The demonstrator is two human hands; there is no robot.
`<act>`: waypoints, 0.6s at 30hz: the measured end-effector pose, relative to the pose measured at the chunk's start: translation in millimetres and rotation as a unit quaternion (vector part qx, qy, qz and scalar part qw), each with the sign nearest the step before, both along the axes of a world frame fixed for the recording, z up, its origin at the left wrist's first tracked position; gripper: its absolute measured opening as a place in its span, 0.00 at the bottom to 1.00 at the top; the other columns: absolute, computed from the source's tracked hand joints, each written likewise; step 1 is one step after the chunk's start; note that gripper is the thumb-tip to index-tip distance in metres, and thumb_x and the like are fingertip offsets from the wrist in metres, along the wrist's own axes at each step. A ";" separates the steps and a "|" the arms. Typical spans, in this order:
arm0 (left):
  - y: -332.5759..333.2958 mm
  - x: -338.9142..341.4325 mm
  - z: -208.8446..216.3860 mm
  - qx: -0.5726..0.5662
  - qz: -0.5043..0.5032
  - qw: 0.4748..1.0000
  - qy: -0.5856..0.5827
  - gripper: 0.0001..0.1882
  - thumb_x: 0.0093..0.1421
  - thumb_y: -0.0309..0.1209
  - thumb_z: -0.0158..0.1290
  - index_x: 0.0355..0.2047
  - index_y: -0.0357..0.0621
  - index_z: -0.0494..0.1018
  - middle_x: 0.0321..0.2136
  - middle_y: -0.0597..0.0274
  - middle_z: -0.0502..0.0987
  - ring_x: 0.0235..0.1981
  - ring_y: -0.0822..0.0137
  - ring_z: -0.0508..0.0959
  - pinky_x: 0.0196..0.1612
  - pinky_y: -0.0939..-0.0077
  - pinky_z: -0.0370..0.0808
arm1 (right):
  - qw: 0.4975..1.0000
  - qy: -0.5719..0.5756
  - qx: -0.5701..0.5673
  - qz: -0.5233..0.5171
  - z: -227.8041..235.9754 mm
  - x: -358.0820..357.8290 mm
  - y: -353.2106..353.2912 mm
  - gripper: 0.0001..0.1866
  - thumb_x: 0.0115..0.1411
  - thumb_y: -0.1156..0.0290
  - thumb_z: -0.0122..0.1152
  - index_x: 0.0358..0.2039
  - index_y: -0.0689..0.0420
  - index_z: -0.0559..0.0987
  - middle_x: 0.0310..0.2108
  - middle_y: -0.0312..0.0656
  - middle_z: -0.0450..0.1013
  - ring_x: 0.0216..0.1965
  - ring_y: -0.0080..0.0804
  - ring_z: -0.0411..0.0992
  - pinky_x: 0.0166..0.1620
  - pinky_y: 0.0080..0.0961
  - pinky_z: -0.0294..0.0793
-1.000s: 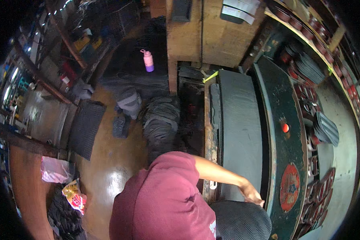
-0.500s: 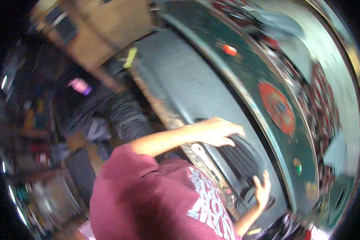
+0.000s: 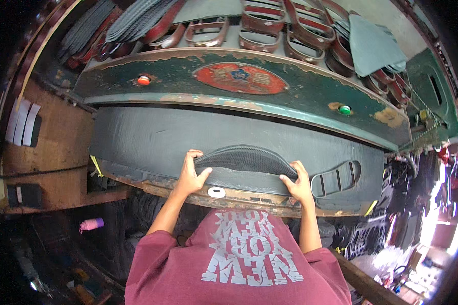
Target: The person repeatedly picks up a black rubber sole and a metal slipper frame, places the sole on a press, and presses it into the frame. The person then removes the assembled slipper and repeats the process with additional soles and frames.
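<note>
A stack of thin black ribbed sheets (image 3: 244, 156), rubber-like, bows up in an arch on the dark grey pad of a press bench (image 3: 137, 136). My left hand (image 3: 192, 175) is closed on its left end, with the thumb on the near side and the fingers behind. At the opposite end my right hand (image 3: 299, 185) grips the stack the same way. Just right of that hand, a sole-shaped cutting die (image 3: 338, 178) with crossbars lies on the pad.
Behind the pad runs a green machine beam (image 3: 173, 81) with a red button (image 3: 144, 80), a green button (image 3: 345, 110) and a red oval plate (image 3: 239, 79). Several reddish dies (image 3: 262, 18) and grey sheets (image 3: 374, 48) sit above it. A small white device (image 3: 216, 192) is on the near edge.
My view has swung from a blurred slant to level. My hands, open around the stack before, now grip both its ends, and the sheets bow upward.
</note>
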State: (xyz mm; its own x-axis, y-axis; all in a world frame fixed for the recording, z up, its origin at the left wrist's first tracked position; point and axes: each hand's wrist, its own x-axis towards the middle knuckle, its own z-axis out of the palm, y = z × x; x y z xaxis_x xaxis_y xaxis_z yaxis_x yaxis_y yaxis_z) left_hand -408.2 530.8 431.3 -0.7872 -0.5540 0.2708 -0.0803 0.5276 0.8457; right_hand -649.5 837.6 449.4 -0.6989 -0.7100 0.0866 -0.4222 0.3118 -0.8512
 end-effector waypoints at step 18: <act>-48.5 4.6 51.0 0.045 0.054 0.968 -0.240 0.30 0.56 0.23 0.65 0.59 0.39 0.70 0.52 0.49 0.75 0.52 0.54 0.77 0.56 0.62 0.74 | 0.963 0.084 0.245 -0.070 43.1 -2.8 9.8 0.39 0.47 0.69 0.79 0.60 0.55 0.73 0.53 0.52 0.71 0.57 0.55 0.71 0.58 0.45 0.73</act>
